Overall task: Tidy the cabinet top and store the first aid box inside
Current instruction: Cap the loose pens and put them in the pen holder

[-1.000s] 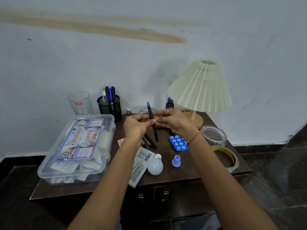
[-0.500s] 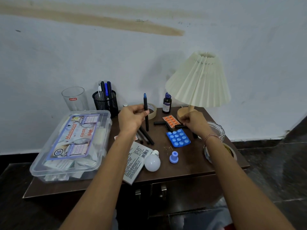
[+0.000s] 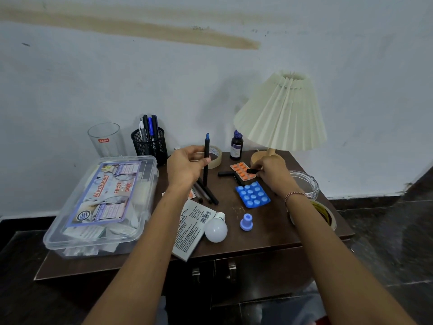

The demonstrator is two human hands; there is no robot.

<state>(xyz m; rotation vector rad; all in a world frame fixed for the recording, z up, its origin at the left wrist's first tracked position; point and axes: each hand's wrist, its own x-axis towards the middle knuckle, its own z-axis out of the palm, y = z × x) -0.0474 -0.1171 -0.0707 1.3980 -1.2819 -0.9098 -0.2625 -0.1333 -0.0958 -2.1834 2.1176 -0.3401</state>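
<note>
The clear, lidded first aid box (image 3: 103, 205) sat at the left end of the dark surface (image 3: 269, 233), its printed label facing up. Just right of the box, the left hand (image 3: 185, 167) was raised above the surface, thumb and fingers clamped round a black pen (image 3: 206, 160) held upright, blue tip on top. Farther right of the box, the right hand (image 3: 273, 174) was lowered and pinched a small black cap (image 3: 251, 171) over an orange blister strip (image 3: 241, 171). A blue blister pack (image 3: 253, 194) and a white bulb (image 3: 216, 228) also lay to the right of the box. Behind the box stood a drinking glass (image 3: 105, 139) and a mesh pen holder (image 3: 150, 144). A pleated lamp (image 3: 283, 113) stood well to the box's right.
</note>
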